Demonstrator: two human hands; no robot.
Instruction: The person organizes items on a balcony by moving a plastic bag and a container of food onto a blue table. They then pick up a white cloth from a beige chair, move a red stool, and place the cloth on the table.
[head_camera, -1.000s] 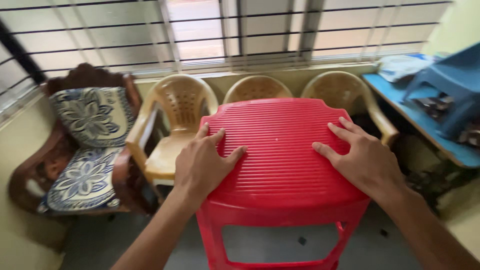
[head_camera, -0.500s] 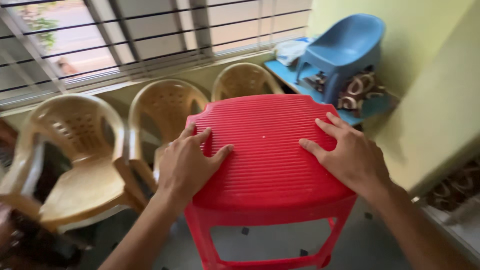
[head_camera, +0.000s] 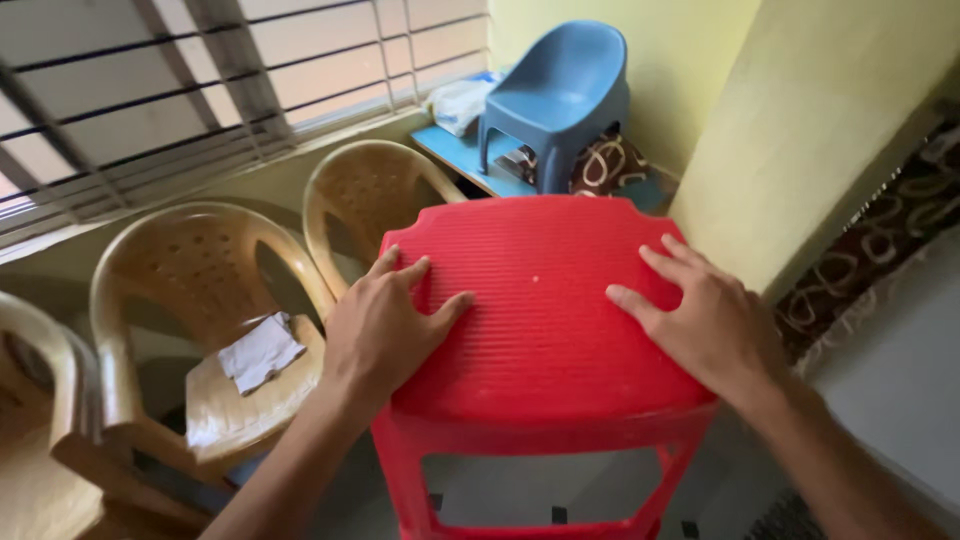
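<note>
1. A beige plastic armchair stands at the left below the barred window.
2. A crumpled white cloth lies on its seat.
3. A second beige armchair stands just beside it, nearer the corner.
4. A small blue plastic chair sits on a light blue counter against the yellow wall.
5. A brown patterned fabric lies under the blue chair.

Two bare forearms, unsleeved, ringless left hand and right hand
</note>
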